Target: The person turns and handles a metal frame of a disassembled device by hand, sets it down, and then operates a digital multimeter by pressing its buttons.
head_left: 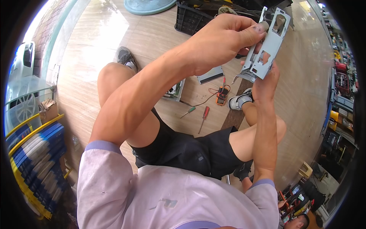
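A light grey metal bracket (271, 47) with cut-out slots is held up at the upper right, tilted. My left hand (232, 40) reaches across from the left, its thumb and fingers closed on the bracket's near side. Below, my right hand (266, 82) grips the bracket's lower end, with its fingers partly hidden behind the metal. Beneath my hands on the floor lie an orange multimeter (221, 95) with leads, a green-handled screwdriver (188, 111), a red-handled screwdriver (205, 116) and a flat grey panel (211, 75).
An opened device (176, 90) lies partly behind my left forearm. A black crate (191, 18) and a blue round lid-like object (149, 5) stand at the top. Yellow-framed racks (36, 152) are at left, packed shelves at right. Another person's head (299, 222) shows at lower right.
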### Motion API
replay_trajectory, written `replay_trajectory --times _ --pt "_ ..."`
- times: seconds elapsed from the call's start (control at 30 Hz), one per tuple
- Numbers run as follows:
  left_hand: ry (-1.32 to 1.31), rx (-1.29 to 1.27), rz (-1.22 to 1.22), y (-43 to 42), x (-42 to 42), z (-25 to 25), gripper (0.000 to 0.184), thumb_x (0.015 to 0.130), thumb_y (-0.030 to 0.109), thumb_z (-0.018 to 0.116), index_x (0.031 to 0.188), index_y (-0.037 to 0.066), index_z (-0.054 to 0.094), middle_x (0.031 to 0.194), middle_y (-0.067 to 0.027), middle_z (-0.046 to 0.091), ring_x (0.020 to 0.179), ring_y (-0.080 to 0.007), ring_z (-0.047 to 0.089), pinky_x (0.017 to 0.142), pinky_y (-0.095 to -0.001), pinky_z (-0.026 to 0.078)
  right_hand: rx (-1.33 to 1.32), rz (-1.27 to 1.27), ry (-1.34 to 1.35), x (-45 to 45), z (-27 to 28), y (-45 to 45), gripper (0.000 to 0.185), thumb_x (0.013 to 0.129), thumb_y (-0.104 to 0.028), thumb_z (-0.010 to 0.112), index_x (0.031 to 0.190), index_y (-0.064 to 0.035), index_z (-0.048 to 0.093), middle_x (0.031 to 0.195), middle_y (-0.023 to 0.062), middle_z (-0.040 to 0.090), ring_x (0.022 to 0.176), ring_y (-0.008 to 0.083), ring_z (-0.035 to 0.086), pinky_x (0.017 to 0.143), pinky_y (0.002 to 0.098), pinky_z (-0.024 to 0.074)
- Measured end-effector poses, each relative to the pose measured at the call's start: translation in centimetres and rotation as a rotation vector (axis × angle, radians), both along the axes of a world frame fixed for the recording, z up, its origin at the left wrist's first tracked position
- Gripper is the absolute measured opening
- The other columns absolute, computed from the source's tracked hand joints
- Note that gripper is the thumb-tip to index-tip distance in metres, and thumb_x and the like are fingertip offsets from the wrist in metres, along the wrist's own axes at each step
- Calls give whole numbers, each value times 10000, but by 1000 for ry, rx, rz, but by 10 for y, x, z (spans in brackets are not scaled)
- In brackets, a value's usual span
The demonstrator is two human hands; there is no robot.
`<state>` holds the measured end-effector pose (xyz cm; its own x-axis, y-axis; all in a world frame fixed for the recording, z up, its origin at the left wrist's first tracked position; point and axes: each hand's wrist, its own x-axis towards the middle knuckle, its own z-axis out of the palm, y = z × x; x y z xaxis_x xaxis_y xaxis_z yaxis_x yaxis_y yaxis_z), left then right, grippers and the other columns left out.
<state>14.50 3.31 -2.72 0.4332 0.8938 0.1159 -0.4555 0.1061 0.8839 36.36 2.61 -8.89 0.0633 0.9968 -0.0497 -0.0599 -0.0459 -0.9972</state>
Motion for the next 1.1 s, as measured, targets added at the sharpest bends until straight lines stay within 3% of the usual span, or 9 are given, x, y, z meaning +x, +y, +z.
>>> replay_trajectory --times 0.17,0.27,0.67,1.1 --pt "8 26 27 2 -2 -4 359 1092 332 545 963 38 706 845 23 649 798 -80 501 783 -272 434 -3 -28 -7 -1 6 -5 389 1069 -329 578 1249 15 614 1061 59 696 978 126 673 837 287 539" --pt "9 20 29 2 -2 -6 360 1090 327 549 952 39 713 850 23 649 791 -83 489 772 -274 426 47 -45 -5 -15 14 -7 458 1122 -376 463 1204 36 644 1041 43 700 889 95 612 824 252 486" --pt "25 43 34 -1 2 -6 358 1073 334 580 952 31 727 848 19 655 773 -74 491 756 -279 438 168 -73 -255 -2 -3 -2 483 1109 -423 482 1152 27 652 991 18 661 889 88 554 801 249 461" --pt "57 52 73 -2 -2 -1 373 1076 350 573 990 21 728 860 26 654 793 -68 514 774 -272 448 151 -142 -173 -8 22 -4 418 1083 -362 565 1130 41 662 877 24 689 739 66 585 669 233 472"
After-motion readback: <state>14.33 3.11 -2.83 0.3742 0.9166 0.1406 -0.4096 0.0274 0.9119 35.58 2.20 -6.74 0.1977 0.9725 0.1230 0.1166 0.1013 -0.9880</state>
